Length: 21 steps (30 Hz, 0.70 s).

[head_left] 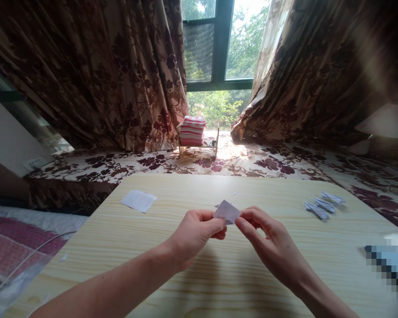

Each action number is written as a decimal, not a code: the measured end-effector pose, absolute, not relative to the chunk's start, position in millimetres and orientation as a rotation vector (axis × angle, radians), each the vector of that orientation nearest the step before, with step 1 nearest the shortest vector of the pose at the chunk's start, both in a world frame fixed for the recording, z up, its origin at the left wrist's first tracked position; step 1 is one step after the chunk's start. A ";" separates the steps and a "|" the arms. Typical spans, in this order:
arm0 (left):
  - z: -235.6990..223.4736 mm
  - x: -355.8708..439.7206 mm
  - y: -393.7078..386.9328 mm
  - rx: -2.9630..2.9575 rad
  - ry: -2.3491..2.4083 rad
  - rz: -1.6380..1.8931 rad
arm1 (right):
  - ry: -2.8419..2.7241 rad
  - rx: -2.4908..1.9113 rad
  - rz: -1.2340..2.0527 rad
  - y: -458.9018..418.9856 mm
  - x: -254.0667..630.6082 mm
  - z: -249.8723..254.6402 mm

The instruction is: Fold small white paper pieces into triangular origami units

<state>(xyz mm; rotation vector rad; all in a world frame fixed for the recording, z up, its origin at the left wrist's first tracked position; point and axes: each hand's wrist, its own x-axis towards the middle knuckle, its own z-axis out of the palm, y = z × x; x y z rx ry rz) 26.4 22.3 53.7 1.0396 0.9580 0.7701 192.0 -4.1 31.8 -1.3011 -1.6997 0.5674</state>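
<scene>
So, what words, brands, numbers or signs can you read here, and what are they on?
None can be read.
White sheet: what look like faint lines, too blurred to read.
Held folded paper: nothing legible.
Three folded papers: too small to tell.
Pixelated object at the right edge: blocked out, nothing readable.

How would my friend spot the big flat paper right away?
Find the pale wood-grain table. Near its far left corner lies a white paper sheet. It's flat and four-sided, unlike the folded paper between left hand and right hand, and the three folded papers at right.
</scene>
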 end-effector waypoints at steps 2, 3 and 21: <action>52.6 26.8 23.0 1.057 0.946 0.770 | -1.679 -1.301 0.677 -5.2 189.5 31.4; 52.1 26.9 23.3 1.063 0.939 0.768 | -1.666 -1.309 0.718 -5.5 188.6 31.4; 46.5 26.3 26.2 1.292 1.029 0.837 | -1.506 -1.275 0.962 -3.3 189.1 23.3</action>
